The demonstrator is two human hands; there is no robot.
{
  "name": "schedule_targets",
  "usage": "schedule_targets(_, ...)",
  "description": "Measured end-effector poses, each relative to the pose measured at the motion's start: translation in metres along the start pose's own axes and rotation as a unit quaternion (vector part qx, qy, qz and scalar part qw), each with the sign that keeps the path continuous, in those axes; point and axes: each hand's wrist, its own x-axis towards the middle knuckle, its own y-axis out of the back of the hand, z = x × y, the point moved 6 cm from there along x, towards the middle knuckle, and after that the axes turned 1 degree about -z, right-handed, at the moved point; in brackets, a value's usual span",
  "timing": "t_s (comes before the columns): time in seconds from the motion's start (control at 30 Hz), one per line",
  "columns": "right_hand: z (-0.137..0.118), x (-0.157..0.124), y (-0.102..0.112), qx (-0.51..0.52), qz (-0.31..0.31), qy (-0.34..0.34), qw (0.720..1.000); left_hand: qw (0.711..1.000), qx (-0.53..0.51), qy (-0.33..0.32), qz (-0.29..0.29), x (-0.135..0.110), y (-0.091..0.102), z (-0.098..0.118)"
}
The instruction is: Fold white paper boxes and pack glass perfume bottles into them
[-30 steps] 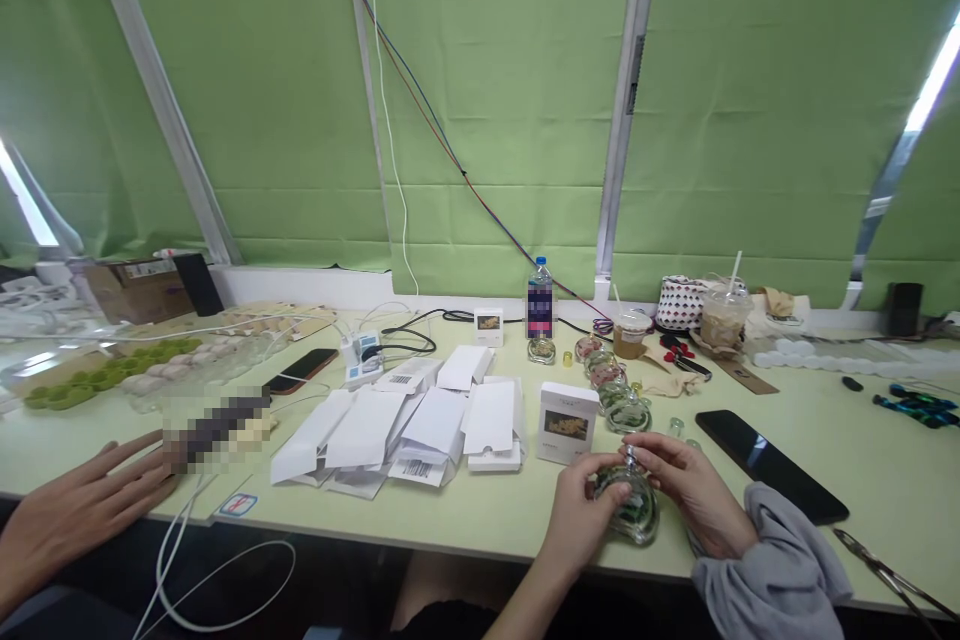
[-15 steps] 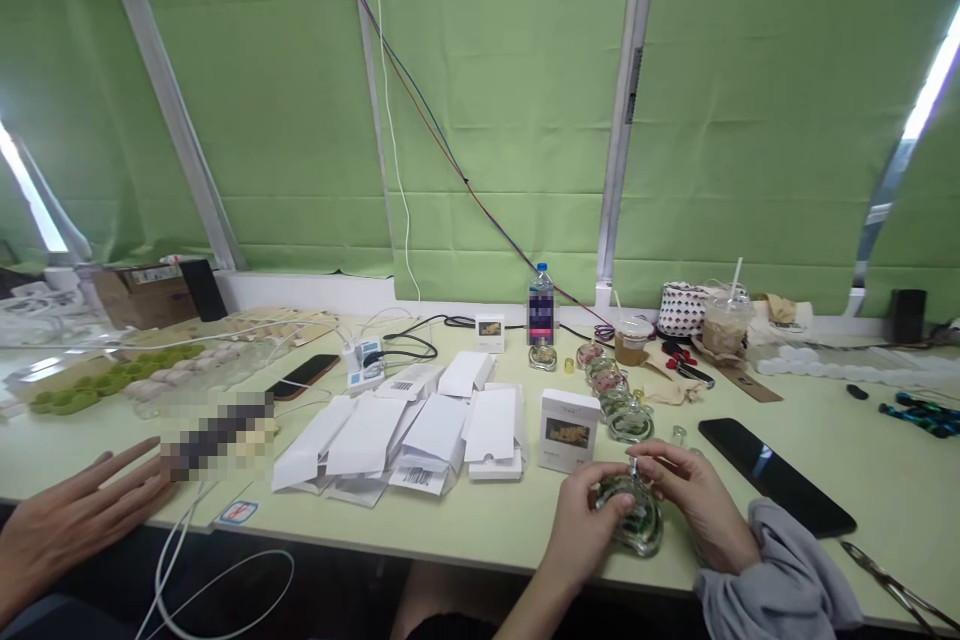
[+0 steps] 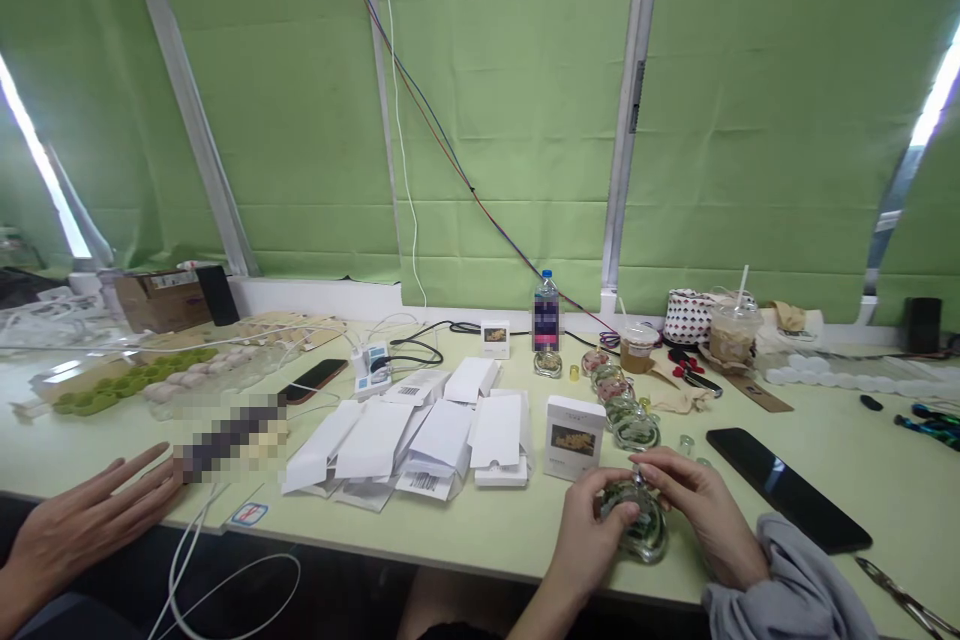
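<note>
Near the table's front edge, a rounded clear glass bottle (image 3: 649,538) shows dark green inside. My left hand (image 3: 589,525) is closed around its left side, thumb across the front. From the right, my right hand (image 3: 701,502) pinches the top of the bottle at a small silvery piece; the fingertips partly hide it. Behind my hands, several similar glass bottles (image 3: 636,432) stand in a row, some green and some pinkish. A white box (image 3: 574,438) with a picture on its front stands upright just behind my left hand.
Several white boxes (image 3: 375,442) lie piled left of centre. A black phone (image 3: 787,488) and metal scissors-like tool (image 3: 904,595) lie at right. Another person's hand (image 3: 101,520) rests at far left by a white cable (image 3: 176,560). Farther back are a drink bottle (image 3: 547,310) and iced cup (image 3: 731,332).
The view has shifted slightly, so the tabletop things appear a little lower and farther right. Both my hands stay on the same bottle, with only slight finger movement.
</note>
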Motion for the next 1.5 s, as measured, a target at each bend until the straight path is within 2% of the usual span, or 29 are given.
schedule_targets(0.43, -0.002, -0.002, -0.001, 0.005, -0.005, -0.009, 1.0, 0.999, -0.022, 0.025, -0.007, -0.004, 0.0, 0.002)
schedule_targets(0.77, -0.008, -0.003, 0.0, 0.017, -0.044, 0.005, 0.999, 0.997, 0.005, -0.049, -0.051, -0.004, -0.004, 0.01)
schedule_targets(0.87, -0.008, -0.001, 0.009, -0.003, -0.019, 0.009, 1.0, 0.997, 0.022, -0.049, -0.052, -0.004, -0.003, 0.01)
schedule_targets(0.97, -0.004, 0.002, 0.029, -0.077, 0.026, 0.013, 0.997, 0.997, 0.041, -0.039, -0.051, -0.003, -0.002, 0.01)
schedule_targets(1.03, 0.002, 0.005, 0.047, -0.186, 0.064, 0.013, 0.98, 0.996, 0.052, -0.037, -0.055, -0.002, -0.003, 0.011)
schedule_targets(1.07, 0.005, 0.005, 0.056, -0.256, 0.082, 0.014, 0.963, 0.996, 0.058, -0.038, -0.058, -0.002, -0.003, 0.011)
schedule_targets(1.13, 0.01, 0.006, 0.068, -0.383, 0.112, 0.018, 0.917, 0.995, 0.069, -0.04, -0.064, -0.002, -0.004, 0.011)
schedule_targets(1.2, 0.016, 0.006, 0.071, -0.467, 0.122, 0.018, 0.875, 0.994, 0.078, -0.04, -0.067, -0.002, -0.005, 0.01)
schedule_targets(1.37, 0.03, 0.007, 0.062, -0.59, 0.1, -0.028, 0.8, 0.993, 0.092, -0.039, -0.068, -0.003, -0.006, 0.01)
schedule_targets(1.5, 0.027, 0.008, 0.061, -0.622, 0.105, -0.083, 0.772, 0.992, 0.096, -0.033, -0.073, -0.004, -0.007, 0.012)
